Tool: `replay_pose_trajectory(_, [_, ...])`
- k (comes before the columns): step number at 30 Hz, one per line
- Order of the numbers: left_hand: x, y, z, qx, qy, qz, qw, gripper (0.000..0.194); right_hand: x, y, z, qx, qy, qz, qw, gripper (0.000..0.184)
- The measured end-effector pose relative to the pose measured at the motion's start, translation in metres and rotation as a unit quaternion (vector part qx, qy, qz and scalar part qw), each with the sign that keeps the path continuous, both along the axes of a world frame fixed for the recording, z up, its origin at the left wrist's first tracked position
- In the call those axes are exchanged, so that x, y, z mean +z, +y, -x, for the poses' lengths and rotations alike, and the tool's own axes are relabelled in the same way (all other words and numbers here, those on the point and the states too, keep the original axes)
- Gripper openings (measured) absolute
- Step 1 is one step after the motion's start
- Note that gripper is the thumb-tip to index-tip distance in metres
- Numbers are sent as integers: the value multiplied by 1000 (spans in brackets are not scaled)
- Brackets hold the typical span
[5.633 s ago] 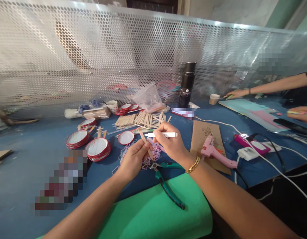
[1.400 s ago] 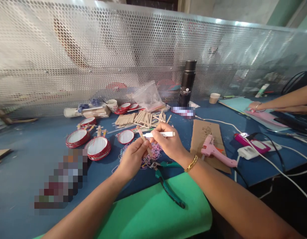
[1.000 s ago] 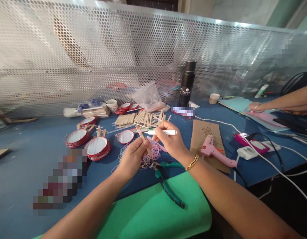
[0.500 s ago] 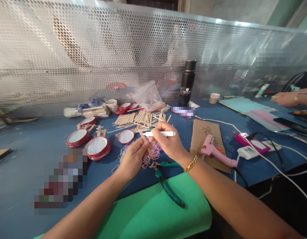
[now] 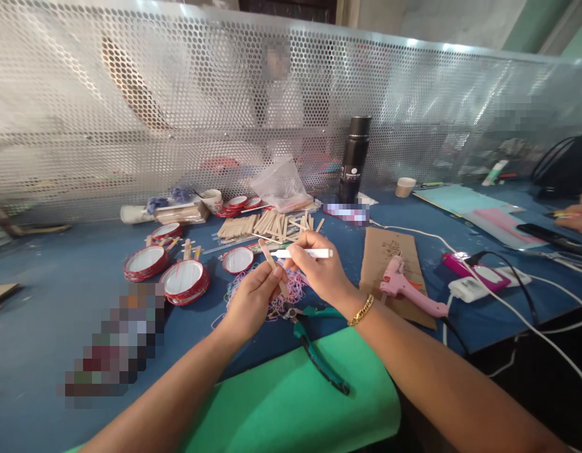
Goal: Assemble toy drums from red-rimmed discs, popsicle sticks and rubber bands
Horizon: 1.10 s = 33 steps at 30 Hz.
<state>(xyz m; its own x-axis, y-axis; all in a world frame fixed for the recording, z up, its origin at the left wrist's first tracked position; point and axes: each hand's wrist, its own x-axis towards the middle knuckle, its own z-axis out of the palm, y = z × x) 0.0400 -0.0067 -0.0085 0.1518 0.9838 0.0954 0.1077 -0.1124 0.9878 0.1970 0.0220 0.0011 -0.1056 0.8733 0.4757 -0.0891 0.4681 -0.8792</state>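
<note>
Between the thumb and fingers of my left hand (image 5: 255, 290) is a wooden craft stick (image 5: 267, 253), tilted, its upper end pinkish. My right hand (image 5: 318, 265) grips a white marker (image 5: 309, 253) like a pen, its tip pointing left at the stick; I cannot tell whether it touches. Under both hands lies a heap of pink and purple elastic loops (image 5: 297, 286). Green-handled pliers (image 5: 319, 362) rest just below, partly on a green sheet (image 5: 291, 409). Close behind my left hand is a small red-rimmed round piece (image 5: 238, 259) with a white top.
Loose craft sticks (image 5: 272, 223) are spread behind my hands. Several red-rimmed rounds (image 5: 183, 280) stand on the left. To the right, a pink glue gun (image 5: 404, 286) lies on cardboard (image 5: 370, 258), near cables and a power strip (image 5: 465, 289). A black bottle (image 5: 354, 160) stands behind. Another person's hand (image 5: 581, 217) is far right.
My hands, the stick and the marker stay almost still. The other person's hand at the far right has moved towards the frame's edge and lower. A person now shows behind the perforated panel.
</note>
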Motion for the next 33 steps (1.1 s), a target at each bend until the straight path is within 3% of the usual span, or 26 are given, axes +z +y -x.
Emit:
replay_pose_trajectory(13, [0, 0, -1, -4, -10, 4, 1000, 51, 1, 0, 1, 13, 5, -3, 1000, 23])
replay_pose_trajectory(27, [3, -1, 0, 5, 2, 11, 1000, 50, -2, 5, -2, -23, 8, -11, 1000, 25])
replay_pose_trajectory(33, [-3, 2, 1, 2, -13, 9, 1000, 51, -9, 8, 2, 38, 41, -4, 998, 25])
